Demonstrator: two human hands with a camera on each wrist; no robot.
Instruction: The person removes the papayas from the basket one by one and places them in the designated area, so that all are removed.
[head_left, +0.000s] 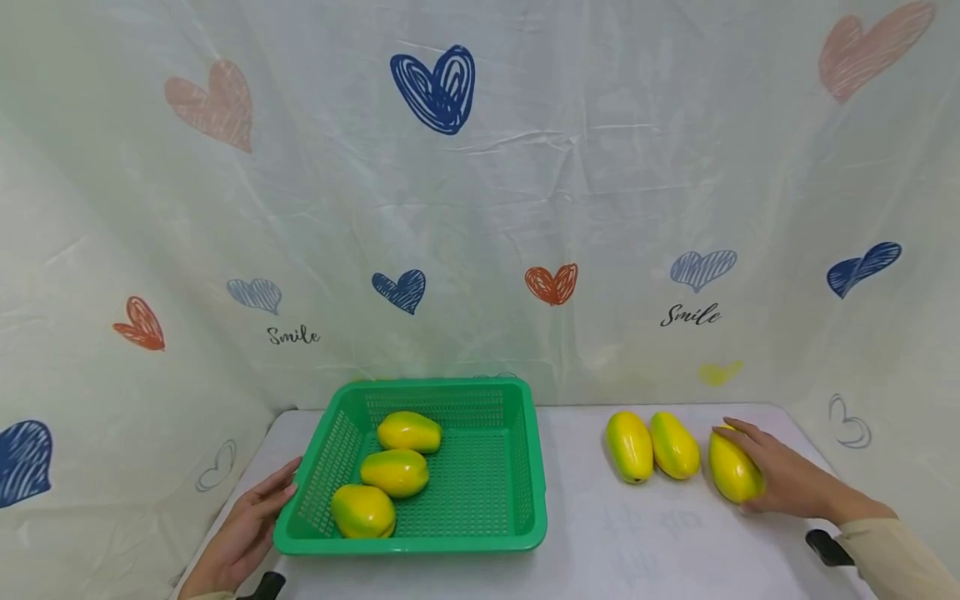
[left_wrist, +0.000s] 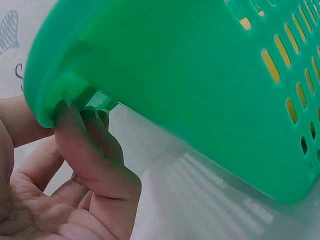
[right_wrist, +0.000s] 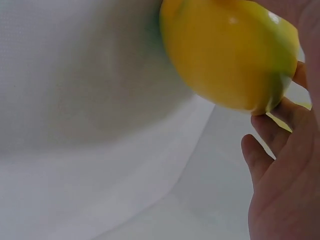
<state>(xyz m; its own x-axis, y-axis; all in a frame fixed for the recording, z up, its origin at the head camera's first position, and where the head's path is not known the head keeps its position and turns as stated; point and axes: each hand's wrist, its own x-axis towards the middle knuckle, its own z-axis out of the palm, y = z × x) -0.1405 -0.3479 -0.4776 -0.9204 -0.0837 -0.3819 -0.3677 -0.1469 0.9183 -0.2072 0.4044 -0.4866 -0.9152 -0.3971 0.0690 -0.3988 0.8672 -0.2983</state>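
Showing, from left to right, a left hand [head_left: 238, 537] at the left rim of a green basket [head_left: 408, 546], its bent fingers hooked under the lip. The basket, of rectangular plan with rounded corners, is moulded plastic, its walls slotted and its floor a fine grid; it stands on the left part of the white-covered desk [head_left: 592, 537], close to the far edge. Along its left side lie three yellow fruits [head_left: 395, 473], glossy and tinged green, their long axes running roughly left to right.

Right of the basket, near the desk's far edge, are two loose fruits, a left one [head_left: 630, 447] and a right one [head_left: 675, 446] — smooth, elongated ovals set side by side, long axes running far to near and leaning slightly rightward at the near end.

Near the desk's far right corner is the held fruit [head_left: 727, 468] — bright yellow, shiny, greenish on one flank, its long axis slanting from far left to near right. The right hand [head_left: 791, 483] grips it from the right, thumb on the near side, fingers beyond, some spread apart.
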